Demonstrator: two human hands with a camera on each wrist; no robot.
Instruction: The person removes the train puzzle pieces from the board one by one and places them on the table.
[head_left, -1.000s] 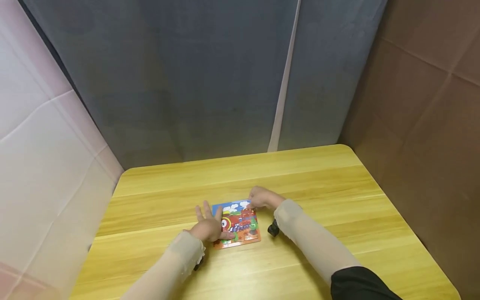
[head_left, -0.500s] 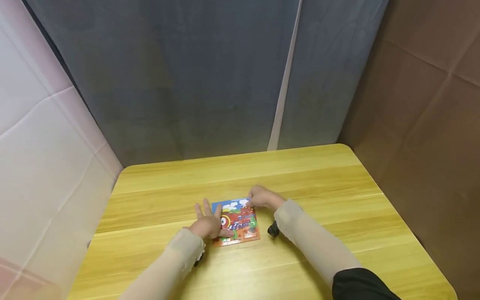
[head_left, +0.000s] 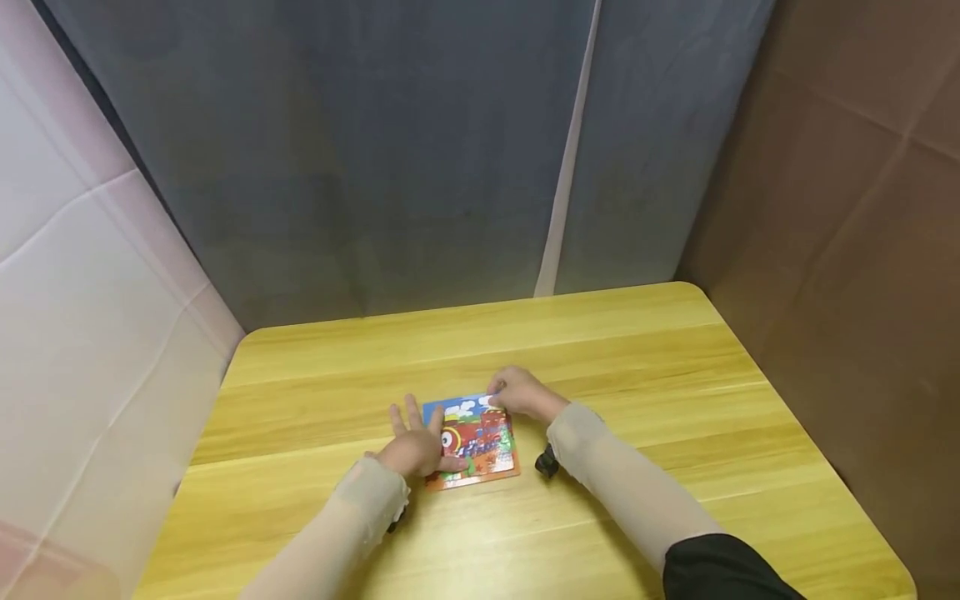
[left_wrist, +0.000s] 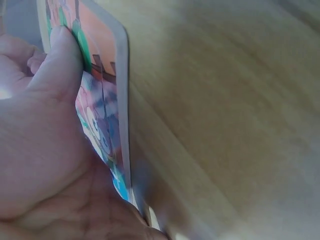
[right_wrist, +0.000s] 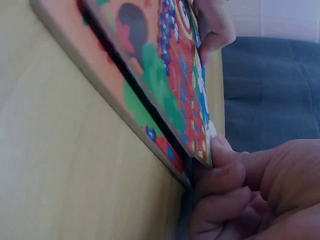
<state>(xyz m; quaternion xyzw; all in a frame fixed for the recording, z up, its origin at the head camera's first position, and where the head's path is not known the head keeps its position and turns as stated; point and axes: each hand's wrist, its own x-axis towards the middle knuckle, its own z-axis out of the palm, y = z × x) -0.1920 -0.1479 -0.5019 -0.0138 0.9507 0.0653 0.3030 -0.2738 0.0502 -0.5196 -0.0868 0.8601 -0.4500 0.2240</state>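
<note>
A colourful picture puzzle board [head_left: 480, 437] with a red cartoon figure, blue sky and white clouds lies on the table. My left hand [head_left: 412, 452] rests on its left side with fingers spread and the thumb across the lower part of the picture. At the upper right corner my right hand [head_left: 522, 394] pinches the picture's edge between thumb and fingers. In the right wrist view the upper picture layer [right_wrist: 170, 85] is tilted up from the base [right_wrist: 90, 65], with a dark gap between them. My left palm hides part of the board in the left wrist view.
The wood-patterned table [head_left: 622, 350] reaches back to a grey curtain [head_left: 450, 167]. Pale cloth [head_left: 90, 292] hangs on the left and brown cloth [head_left: 847, 250] on the right. A small black device [head_left: 547, 461] sits under my right wrist.
My right hand has shifted slightly up and left at the corner. Glare on the picture's lower part has grown as its tilt changes. The left hand stays in place on the board.
</note>
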